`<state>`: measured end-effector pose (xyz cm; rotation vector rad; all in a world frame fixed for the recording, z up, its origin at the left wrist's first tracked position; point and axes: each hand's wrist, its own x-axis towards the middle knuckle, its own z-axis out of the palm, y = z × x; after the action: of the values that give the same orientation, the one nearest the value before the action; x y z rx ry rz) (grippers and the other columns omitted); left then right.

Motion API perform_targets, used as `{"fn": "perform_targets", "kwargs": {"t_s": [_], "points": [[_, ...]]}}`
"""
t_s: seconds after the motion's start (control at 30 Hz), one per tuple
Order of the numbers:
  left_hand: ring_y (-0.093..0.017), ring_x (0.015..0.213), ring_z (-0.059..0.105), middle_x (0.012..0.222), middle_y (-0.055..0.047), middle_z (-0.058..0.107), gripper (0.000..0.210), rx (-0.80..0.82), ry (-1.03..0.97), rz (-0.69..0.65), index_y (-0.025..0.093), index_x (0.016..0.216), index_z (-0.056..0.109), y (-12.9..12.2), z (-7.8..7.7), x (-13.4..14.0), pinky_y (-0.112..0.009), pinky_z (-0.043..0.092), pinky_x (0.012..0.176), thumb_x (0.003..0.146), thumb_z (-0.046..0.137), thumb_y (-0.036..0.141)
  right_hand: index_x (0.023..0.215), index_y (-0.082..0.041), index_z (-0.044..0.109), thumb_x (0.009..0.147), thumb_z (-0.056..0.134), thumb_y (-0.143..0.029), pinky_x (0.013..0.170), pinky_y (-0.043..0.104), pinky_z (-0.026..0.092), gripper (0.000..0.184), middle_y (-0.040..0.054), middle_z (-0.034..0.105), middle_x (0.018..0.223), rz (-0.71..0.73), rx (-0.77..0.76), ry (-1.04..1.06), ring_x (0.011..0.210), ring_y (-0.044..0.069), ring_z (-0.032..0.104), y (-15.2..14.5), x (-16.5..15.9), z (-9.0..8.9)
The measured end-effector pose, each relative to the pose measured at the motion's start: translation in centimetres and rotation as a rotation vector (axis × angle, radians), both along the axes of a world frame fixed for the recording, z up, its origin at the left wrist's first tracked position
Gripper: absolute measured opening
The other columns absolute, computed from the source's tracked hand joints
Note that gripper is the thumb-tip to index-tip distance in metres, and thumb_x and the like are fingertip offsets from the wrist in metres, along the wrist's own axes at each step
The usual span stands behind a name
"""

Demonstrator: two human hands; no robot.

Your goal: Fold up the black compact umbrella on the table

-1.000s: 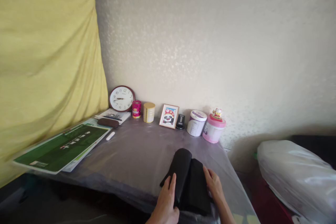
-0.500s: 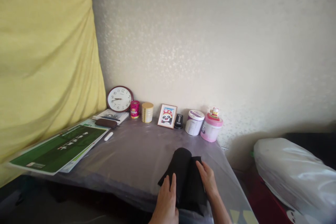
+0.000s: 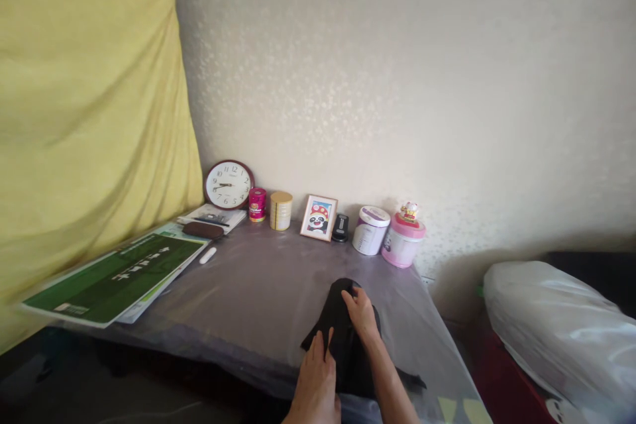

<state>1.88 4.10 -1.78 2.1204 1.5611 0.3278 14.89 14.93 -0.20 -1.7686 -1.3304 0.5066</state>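
Note:
A piece of black cloth [image 3: 342,305], partly folded, lies near the front edge of the table. My left hand [image 3: 317,364] rests on its left side, fingers stretched out and slightly apart. Over the cloth's upper part is my right hand [image 3: 360,311], its fingers bent and closed on a fold there. The right forearm hides part of the cloth. A dark strip of the same cloth sticks out to the right of that forearm.
Along the wall stand a clock [image 3: 229,184], a pink tin [image 3: 257,205], a yellow-lidded can [image 3: 281,211], a panda picture frame [image 3: 318,217] and two tubs [image 3: 370,230]. Green booklets [image 3: 119,275] lie left on the grey-covered table [image 3: 238,298]. A plastic-wrapped bundle [image 3: 561,324] sits right.
My right hand has moved up and left from the cloth's right edge, bringing a flap over the middle. A strip now shows at lower right. The left hand stays nearly in place.

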Motion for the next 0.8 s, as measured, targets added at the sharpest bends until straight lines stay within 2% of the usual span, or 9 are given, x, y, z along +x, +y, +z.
{"fn": "perform_targets", "kwargs": {"t_s": [0.13, 0.3, 0.43, 0.5, 0.6, 0.7, 0.8], "points": [[-0.029, 0.135, 0.017, 0.148, -0.019, 0.013, 0.097, 0.004, 0.002, -0.013, 0.009, 0.14, 0.011, 0.2, -0.4, -0.2, -0.037, 0.021, 0.11, 0.052, 0.054, 0.007, 0.106, -0.011, 0.057, 0.077, 0.052, -0.034, 0.06, 0.027, 0.047, 0.038, 0.0087, 0.07, 0.075, 0.012, -0.035, -0.04, 0.076, 0.023, 0.067, 0.3, -0.3, -0.4], [-0.024, 0.136, 0.016, 0.147, -0.018, 0.016, 0.087, 0.052, 0.041, -0.06, 0.002, 0.138, 0.016, -0.1, -0.5, -1.1, -0.034, 0.021, 0.111, 0.058, 0.05, 0.009, 0.116, -0.013, 0.048, 0.082, 0.046, -0.035, 0.047, 0.023, 0.042, 0.04, 0.001, 0.067, 0.064, 0.125, -0.15, -0.025, 0.048, 0.015, 0.061, 0.3, -0.4, -0.6], [-0.024, 0.134, 0.023, 0.145, -0.019, 0.022, 0.077, 0.091, 0.036, -0.075, 0.0, 0.137, 0.018, -0.6, -1.1, -2.3, -0.035, 0.026, 0.109, 0.068, 0.047, 0.018, 0.116, -0.013, 0.046, 0.084, 0.043, -0.035, 0.045, 0.02, 0.04, 0.039, -0.0024, 0.065, 0.057, 0.226, -0.178, -0.007, 0.044, 0.011, 0.059, -0.2, -0.7, -0.2], [-0.027, 0.134, 0.023, 0.145, -0.018, 0.021, 0.075, 0.162, 0.012, -0.018, 0.004, 0.138, 0.018, -0.8, -1.1, -2.7, -0.041, 0.027, 0.109, 0.071, 0.047, 0.023, 0.111, -0.014, 0.049, 0.084, 0.043, -0.035, 0.047, 0.019, 0.04, 0.035, -0.0026, 0.066, 0.06, 0.278, -0.164, 0.015, 0.045, 0.01, 0.059, -0.6, -1.0, 0.4], [-0.028, 0.136, 0.013, 0.149, -0.008, 0.009, 0.076, 0.263, -0.019, 0.029, 0.018, 0.14, 0.018, -1.0, -0.2, -2.5, -0.048, 0.02, 0.111, 0.071, 0.049, 0.022, 0.1, -0.016, 0.055, 0.083, 0.043, -0.035, 0.052, 0.021, 0.042, 0.028, -0.0012, 0.069, 0.066, 0.349, -0.119, 0.009, 0.044, 0.009, 0.058, -1.4, -1.5, 1.2], [-0.029, 0.137, 0.003, 0.149, -0.002, 0.0, 0.079, 0.211, -0.052, -0.098, 0.022, 0.14, 0.018, -0.7, 0.9, -1.7, -0.047, 0.013, 0.112, 0.069, 0.051, 0.022, 0.094, -0.02, 0.059, 0.082, 0.044, -0.032, 0.056, 0.022, 0.044, 0.023, -0.0005, 0.072, 0.075, 0.383, -0.088, -0.035, 0.054, 0.011, 0.062, -2.1, -1.7, 1.7], [-0.03, 0.137, 0.002, 0.149, -0.006, 0.001, 0.085, 0.131, -0.06, -0.167, 0.017, 0.14, 0.013, -0.3, 0.4, -0.8, -0.048, 0.01, 0.112, 0.065, 0.053, 0.026, 0.095, -0.023, 0.062, 0.082, 0.044, -0.028, 0.067, 0.024, 0.046, 0.023, -0.0011, 0.073, 0.081, 0.416, -0.044, -0.104, 0.075, 0.015, 0.066, -2.7, -1.7, 1.8]]}}
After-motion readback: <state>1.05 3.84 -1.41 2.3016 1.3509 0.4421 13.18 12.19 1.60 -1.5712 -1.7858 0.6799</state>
